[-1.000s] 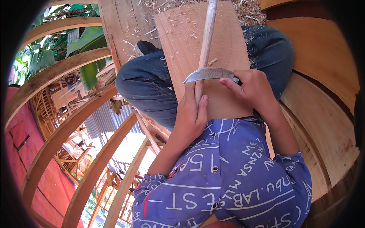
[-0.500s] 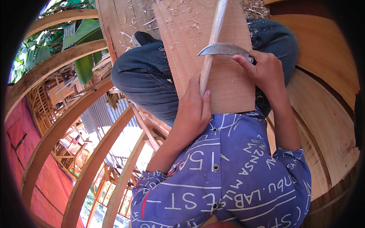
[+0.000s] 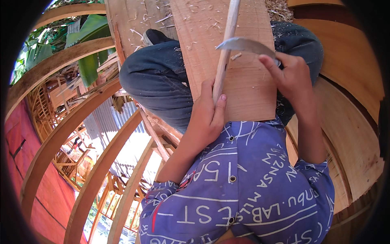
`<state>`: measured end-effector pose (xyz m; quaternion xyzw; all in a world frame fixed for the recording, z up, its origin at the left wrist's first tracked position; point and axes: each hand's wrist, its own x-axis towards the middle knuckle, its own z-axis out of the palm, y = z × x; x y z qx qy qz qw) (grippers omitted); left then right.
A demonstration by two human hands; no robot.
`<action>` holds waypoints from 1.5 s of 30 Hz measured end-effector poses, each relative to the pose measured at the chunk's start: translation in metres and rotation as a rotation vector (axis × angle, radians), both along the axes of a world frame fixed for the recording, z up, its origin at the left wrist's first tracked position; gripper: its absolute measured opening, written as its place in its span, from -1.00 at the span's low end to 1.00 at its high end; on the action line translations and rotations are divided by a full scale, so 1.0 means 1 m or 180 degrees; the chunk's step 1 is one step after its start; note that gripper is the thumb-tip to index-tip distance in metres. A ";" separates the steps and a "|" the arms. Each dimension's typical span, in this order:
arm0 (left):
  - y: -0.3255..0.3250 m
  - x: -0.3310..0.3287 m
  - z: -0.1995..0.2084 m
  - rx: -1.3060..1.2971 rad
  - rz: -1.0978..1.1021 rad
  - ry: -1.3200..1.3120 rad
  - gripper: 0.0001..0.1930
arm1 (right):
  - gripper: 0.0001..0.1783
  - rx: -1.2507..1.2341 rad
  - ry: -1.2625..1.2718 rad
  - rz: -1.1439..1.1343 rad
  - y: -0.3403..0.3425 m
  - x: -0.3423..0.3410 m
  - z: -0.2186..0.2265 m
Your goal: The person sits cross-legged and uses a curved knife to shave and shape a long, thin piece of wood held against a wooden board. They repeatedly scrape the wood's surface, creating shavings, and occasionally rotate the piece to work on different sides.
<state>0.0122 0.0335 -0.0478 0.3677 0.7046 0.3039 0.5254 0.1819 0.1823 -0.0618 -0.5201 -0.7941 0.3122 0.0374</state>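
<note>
My left hand (image 3: 209, 116) is wrapped round the near end of a slim wooden stick (image 3: 224, 61), which slants away over a flat board (image 3: 254, 95) lying across my lap. In my right hand (image 3: 293, 75) is a curved knife (image 3: 248, 45), its handle hidden in my fist. The blade points left and its tip crosses over the stick, a little farther up from my left hand; whether it touches the wood I cannot tell. Beside the stick, just under the blade, is a small wood chip (image 3: 236, 56). Thin curled shavings are scattered on the board's far part.
My bent legs (image 3: 156, 81) support the board on both sides. More shavings (image 3: 279, 10) are heaped beyond my right knee. Curved-looking wooden rails (image 3: 95, 175) run along my left, with corrugated metal sheet (image 3: 99, 122) below them. Wide wooden planks (image 3: 345, 134) stand on my right.
My right hand has shifted slightly right and the knife blade has moved up along the stick. A small chip now shows beside it. My left hand keeps its grip.
</note>
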 end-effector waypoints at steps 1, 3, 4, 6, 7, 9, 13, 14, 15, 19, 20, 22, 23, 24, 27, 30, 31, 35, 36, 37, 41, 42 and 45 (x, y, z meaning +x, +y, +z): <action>-0.001 -0.001 -0.005 0.0000 0.0114 -0.0172 -0.59 | -0.29 0.0058 -0.0024 0.0260 -0.013 -0.003 -0.003; -0.009 -0.002 -0.018 0.0012 0.0287 -0.0398 -0.57 | -0.31 0.0012 -0.0105 0.0625 -0.035 -0.010 -0.008; -0.010 -0.002 -0.022 0.0030 0.0319 -0.0459 -0.57 | -0.31 0.0012 -0.0068 0.0582 -0.038 -0.012 -0.010; -0.010 -0.004 -0.022 0.0110 0.0263 -0.0348 -0.59 | -0.30 0.0000 0.0042 0.0522 -0.041 -0.017 -0.014; -0.010 -0.003 -0.021 0.0142 0.0242 -0.0310 -0.60 | -0.33 -0.0013 0.0028 0.0504 -0.041 -0.018 -0.014; -0.006 -0.002 -0.018 0.0157 0.0248 -0.0291 -0.59 | -0.37 -0.0009 0.0004 0.0472 -0.037 -0.021 -0.010; -0.004 -0.001 -0.013 0.0076 0.0142 -0.0192 -0.62 | -0.27 0.0218 -0.0294 0.0484 -0.024 -0.020 -0.010; -0.007 -0.001 -0.017 0.0248 0.0002 -0.0008 -0.62 | -0.27 0.0190 -0.0339 0.0377 -0.017 -0.019 -0.010; -0.010 -0.001 -0.020 0.0418 -0.0138 0.0177 -0.62 | -0.26 0.0161 -0.0384 0.0271 -0.012 -0.018 -0.011; -0.006 -0.002 -0.013 0.0147 -0.0004 -0.0016 -0.65 | -0.24 0.0324 -0.0328 0.0381 -0.007 -0.018 -0.016; -0.007 -0.002 -0.013 0.0110 0.0020 -0.0041 -0.65 | -0.24 0.0366 -0.0315 0.0396 -0.006 -0.019 -0.017; -0.006 -0.001 -0.013 0.0147 0.0069 -0.0050 -0.66 | -0.26 0.0372 -0.0293 0.0392 -0.004 -0.020 -0.017; -0.006 -0.001 -0.015 0.0215 0.0098 -0.0025 -0.66 | -0.29 0.0332 -0.0276 0.0376 -0.005 -0.022 -0.017; -0.007 -0.001 -0.015 0.0284 0.0126 -0.0001 -0.67 | -0.32 0.0291 -0.0258 0.0360 -0.004 -0.023 -0.017; -0.007 -0.002 -0.014 0.0213 0.0156 -0.0138 -0.67 | -0.24 0.0456 -0.0375 0.0378 -0.002 -0.024 -0.017; -0.007 -0.004 -0.018 0.0216 0.0070 -0.0154 -0.65 | -0.23 0.0604 -0.0370 0.0452 0.004 -0.023 -0.021; -0.008 -0.004 -0.019 0.0161 0.0107 -0.0210 -0.66 | -0.23 0.0707 -0.0334 0.0449 0.003 -0.022 -0.024; -0.010 -0.002 -0.010 0.0126 0.0044 -0.0139 -0.64 | -0.21 0.0742 -0.0011 -0.0237 0.031 -0.011 -0.044; -0.010 -0.001 -0.006 0.0158 -0.0080 -0.0079 -0.63 | -0.21 0.0650 0.0076 -0.0627 0.047 0.000 -0.047; -0.012 0.000 -0.006 0.0219 -0.0126 -0.0083 -0.63 | -0.23 0.0502 0.0102 -0.0847 0.062 0.013 -0.046; -0.016 -0.002 -0.014 0.0153 -0.0043 -0.0350 -0.63 | -0.26 0.0508 0.0195 -0.0864 0.068 0.025 -0.017; -0.016 -0.002 -0.018 0.0078 0.0102 -0.0455 -0.64 | -0.26 0.0394 0.0161 -0.0614 0.059 0.019 -0.015; -0.013 0.000 -0.021 0.0032 0.0407 -0.0421 -0.62 | -0.25 0.0169 -0.0077 0.0057 0.012 -0.009 -0.007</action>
